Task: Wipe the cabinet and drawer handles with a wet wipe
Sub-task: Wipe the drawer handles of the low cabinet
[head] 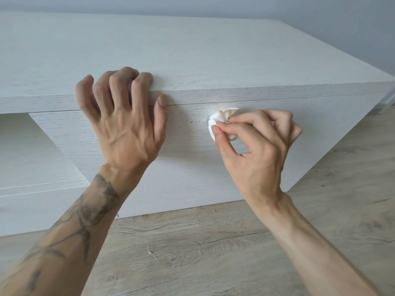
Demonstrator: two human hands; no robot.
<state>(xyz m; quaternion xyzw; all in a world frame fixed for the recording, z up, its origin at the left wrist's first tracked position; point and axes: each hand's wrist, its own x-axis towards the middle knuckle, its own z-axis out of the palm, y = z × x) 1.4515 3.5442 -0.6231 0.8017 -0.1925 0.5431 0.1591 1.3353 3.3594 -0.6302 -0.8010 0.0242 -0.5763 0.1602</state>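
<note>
Right hand [259, 146] pinching wet wipe [212, 127], fingers clamped on it, pressing it on drawer front [188, 167]. Wipe lying at 10 o'clock from right knuckles. Handle likely hiding under wipe; can't tell its long way. Left hand [123, 127] at 9 o'clock from wipe, bent fingers holding cabinet top [203, 60] edge. Right hand nearer.

**Both arms forward, both hands gripping**

The left hand [126, 129] is clawed, its bent fingers hooked over the edge of the top [213, 60], thumb straight and pointing up. Its forearm [70, 231] is tattooed and bare. The right hand [260, 150] pinches a wipe [213, 127] between thumb and forefinger, the other fingers curled in behind. The right forearm [310, 242] is bare too.
</note>
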